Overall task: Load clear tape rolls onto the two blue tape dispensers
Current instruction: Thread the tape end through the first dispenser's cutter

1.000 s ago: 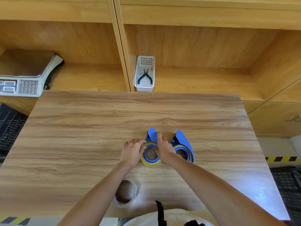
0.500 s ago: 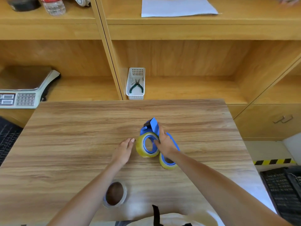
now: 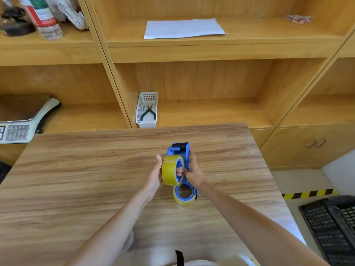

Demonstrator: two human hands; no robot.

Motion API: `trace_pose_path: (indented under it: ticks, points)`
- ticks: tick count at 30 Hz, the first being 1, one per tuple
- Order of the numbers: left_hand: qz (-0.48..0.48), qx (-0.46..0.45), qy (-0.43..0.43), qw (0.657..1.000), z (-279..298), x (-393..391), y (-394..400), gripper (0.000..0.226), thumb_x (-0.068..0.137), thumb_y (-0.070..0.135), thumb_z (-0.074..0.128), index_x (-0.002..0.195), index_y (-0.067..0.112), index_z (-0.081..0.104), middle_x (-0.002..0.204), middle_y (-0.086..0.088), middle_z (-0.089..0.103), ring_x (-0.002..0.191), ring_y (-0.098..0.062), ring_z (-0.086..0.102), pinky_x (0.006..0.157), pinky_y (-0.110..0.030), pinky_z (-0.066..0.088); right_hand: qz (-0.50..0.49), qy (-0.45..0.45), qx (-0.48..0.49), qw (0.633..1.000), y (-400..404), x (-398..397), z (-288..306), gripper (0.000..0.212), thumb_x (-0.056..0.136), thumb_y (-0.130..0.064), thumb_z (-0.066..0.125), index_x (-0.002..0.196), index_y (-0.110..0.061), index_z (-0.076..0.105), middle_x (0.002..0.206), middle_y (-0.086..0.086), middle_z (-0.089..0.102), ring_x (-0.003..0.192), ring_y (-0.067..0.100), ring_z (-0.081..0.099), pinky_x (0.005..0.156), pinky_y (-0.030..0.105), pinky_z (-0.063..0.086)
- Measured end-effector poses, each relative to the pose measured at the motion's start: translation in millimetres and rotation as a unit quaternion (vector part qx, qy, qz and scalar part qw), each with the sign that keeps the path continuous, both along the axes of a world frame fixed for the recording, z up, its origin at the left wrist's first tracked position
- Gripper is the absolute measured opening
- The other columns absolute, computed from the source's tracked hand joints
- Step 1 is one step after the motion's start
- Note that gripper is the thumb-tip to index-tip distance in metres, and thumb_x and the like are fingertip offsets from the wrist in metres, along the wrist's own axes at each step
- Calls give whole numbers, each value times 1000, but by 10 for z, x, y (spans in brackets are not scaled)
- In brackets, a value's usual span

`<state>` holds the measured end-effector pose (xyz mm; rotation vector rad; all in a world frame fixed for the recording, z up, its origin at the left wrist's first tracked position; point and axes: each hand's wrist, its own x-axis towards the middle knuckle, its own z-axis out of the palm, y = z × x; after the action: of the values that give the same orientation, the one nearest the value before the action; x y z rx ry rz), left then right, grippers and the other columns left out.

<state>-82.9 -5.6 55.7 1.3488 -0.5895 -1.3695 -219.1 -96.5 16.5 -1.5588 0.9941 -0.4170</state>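
A blue tape dispenser carrying a yellowish clear tape roll is held upright above the wooden table. My right hand grips it, with fingers through the roll's core. My left hand lies flat against the roll's left face, fingers straight. A second blue dispenser with its tape roll lies flat on the table just below the raised one. A third, loose tape roll near the table's front edge is mostly hidden behind my left forearm.
Wooden shelving stands behind the table. A white basket with green pliers sits on the shelf at the table's far edge, a scale at the left. Paper and a bottle are higher up. A black crate is on the floor at right.
My right hand has lifted the loaded dispenser off the table and turned it upright. My left hand moved from the table onto the roll's side. The camera tilted upward.
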Motion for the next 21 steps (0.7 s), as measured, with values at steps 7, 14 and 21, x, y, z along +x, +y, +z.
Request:
trace_pose_path:
  ticks: [7,14,21]
  points:
    - [-53,-65,-38,996,-1,-79,37,41,87,9,66,126,5,52,108,-21,71,96,-30,68,85,-39,55,43,55,-26,997,-124,-160,185,66,99,-23,49,152,-29,9,111,-10,59,110,19,59,99,43,47]
    - [-4,-18,-137,990,-58,-165,21,30,90,17,65,117,7,56,90,-7,76,82,-15,72,71,-23,54,136,136,-375,907,-103,-300,279,41,100,-42,39,139,-30,42,131,-6,51,117,17,53,77,32,49]
    - [2,-17,-180,984,-72,-179,98,31,88,18,67,116,11,55,92,-1,76,86,-6,71,71,-13,50,151,136,-456,866,-100,-268,305,34,97,-33,52,130,-25,55,123,-5,61,114,16,57,74,26,46]
